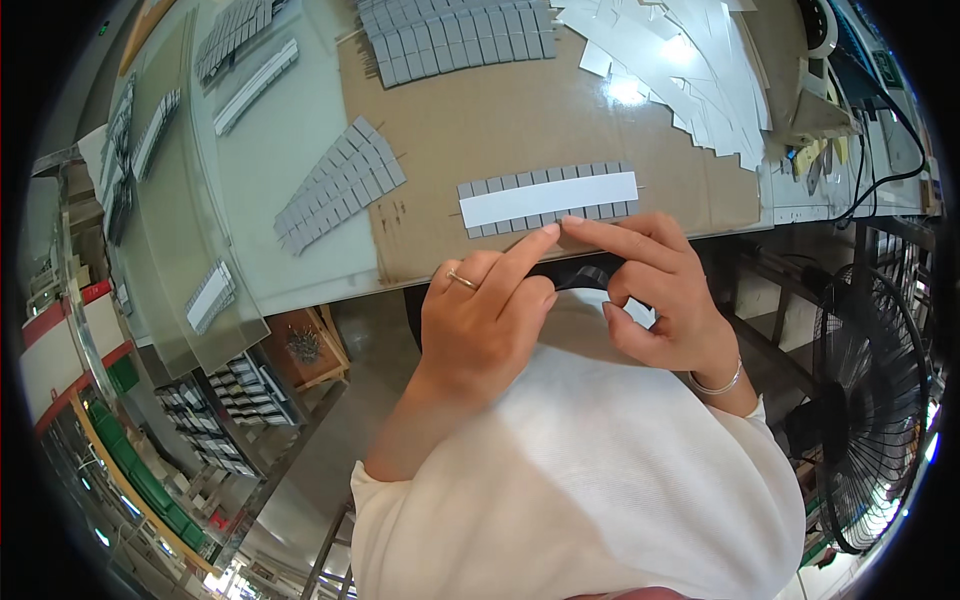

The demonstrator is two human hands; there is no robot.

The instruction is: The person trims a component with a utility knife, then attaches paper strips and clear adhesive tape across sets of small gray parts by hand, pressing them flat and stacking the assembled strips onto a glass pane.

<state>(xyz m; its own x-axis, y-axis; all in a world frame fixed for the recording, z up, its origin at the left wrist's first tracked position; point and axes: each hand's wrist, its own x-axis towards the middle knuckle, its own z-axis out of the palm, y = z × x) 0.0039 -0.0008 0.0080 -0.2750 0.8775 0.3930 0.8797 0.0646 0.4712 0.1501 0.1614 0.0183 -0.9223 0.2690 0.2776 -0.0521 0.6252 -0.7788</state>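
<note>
A white strip (pixel 548 200) lies lengthwise over a row of small grey rectangular pieces (pixel 545 179), whose ends stick out along both long edges. Thin wire-like ends show at its two sides. The index fingertip of my left hand (pixel 485 315) rests at the near edge of this strip, around its middle; its other fingers are loosely curled. Right beside that fingertip, my right hand (pixel 660 290) touches the same edge with an outstretched index finger. Its thumb and remaining fingers are bent and apart. A white patch shows between them; whether it is held or is my shirt I cannot tell.
Brown cardboard (pixel 500 125) covers the tabletop under the strip. A fan-shaped set of grey pieces (pixel 345 185) lies to the left, a larger grey stack (pixel 455 40) at the back. Loose white strips (pixel 670 70) are heaped at back right. A black fan (pixel 870 410) stands right.
</note>
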